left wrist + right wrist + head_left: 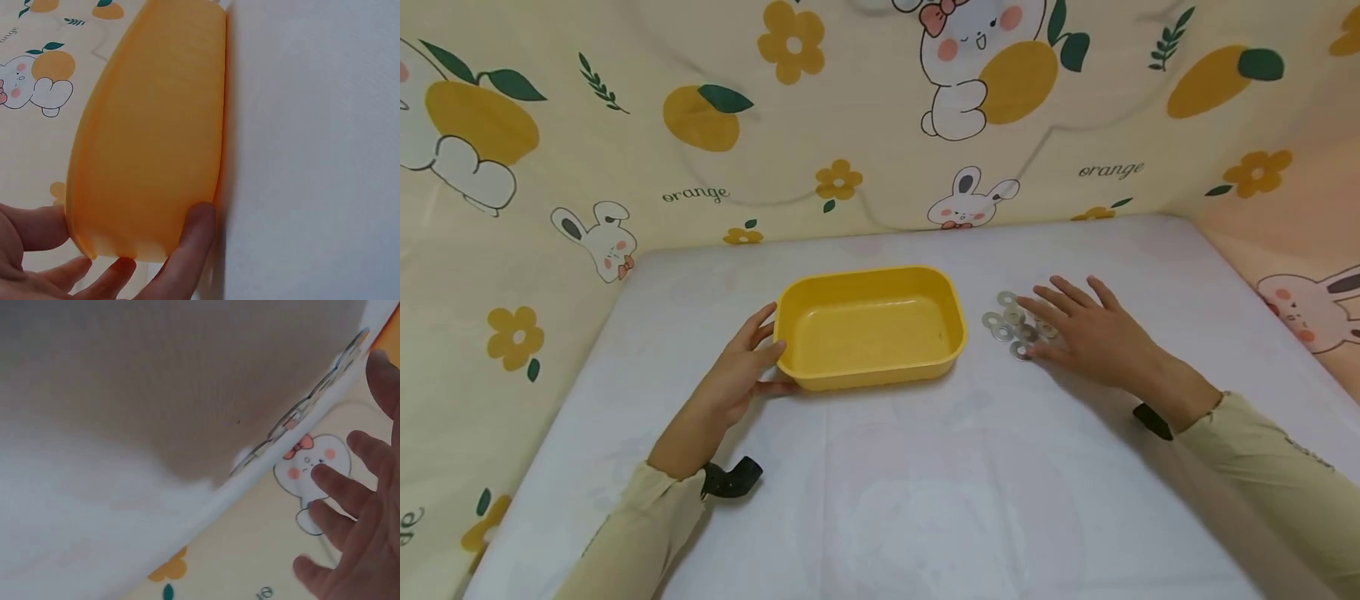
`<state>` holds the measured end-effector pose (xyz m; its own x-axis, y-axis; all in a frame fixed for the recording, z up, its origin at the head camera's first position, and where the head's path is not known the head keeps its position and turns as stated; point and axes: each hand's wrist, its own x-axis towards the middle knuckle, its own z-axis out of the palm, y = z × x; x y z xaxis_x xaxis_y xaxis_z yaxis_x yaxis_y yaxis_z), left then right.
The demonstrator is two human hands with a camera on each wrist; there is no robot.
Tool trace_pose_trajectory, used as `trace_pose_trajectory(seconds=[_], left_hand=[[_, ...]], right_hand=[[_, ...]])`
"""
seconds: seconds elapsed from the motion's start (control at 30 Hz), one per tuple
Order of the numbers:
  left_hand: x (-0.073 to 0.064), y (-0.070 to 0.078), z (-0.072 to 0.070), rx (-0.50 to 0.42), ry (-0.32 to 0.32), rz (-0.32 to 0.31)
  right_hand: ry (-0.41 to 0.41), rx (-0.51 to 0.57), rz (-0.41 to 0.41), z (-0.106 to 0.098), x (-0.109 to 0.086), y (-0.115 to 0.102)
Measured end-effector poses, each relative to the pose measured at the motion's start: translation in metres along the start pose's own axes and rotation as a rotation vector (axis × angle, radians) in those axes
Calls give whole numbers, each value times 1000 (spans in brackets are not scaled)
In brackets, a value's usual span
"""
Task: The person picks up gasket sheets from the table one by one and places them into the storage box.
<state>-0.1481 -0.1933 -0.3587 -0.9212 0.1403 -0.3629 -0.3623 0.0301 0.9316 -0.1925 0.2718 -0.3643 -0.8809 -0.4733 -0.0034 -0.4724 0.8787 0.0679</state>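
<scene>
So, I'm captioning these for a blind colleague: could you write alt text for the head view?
A person's left grip holds the left end of an empty yellow tray, while the right grip hovers, spread open, over loose washers. The tray and washers lie on a white table before a backdrop printed with rabbits and oranges.

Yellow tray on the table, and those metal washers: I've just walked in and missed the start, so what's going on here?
A person's left grip holds the left end of the yellow tray, which is on the white tabletop. Their right grip is open, fingers spread over the metal washers; whether it touches any is unclear. The washers lie in a loose cluster on the tabletop, just right of the tray.
</scene>
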Motion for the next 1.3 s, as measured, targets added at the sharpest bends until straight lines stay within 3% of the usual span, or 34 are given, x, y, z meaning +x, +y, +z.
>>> trace_pose_trajectory(seconds=[0.3, 0.47, 0.6, 0.8, 1.3], left_hand=[[3, -5, -6, -53, -29, 5], [4, -4, -7, -41, -25, 6], [5, -4, -8, -40, -28, 16], [6, -7, -8, -46, -34, 6], [4, -7, -7, -39, -35, 12]], right_hand=[[11, 121, -38, 1, 6, 17], [35, 175, -152, 7, 15, 8], [37, 179, -196, 7, 24, -4], [15, 119, -211, 5, 36, -13], [-80, 180, -157, 1, 56, -11]])
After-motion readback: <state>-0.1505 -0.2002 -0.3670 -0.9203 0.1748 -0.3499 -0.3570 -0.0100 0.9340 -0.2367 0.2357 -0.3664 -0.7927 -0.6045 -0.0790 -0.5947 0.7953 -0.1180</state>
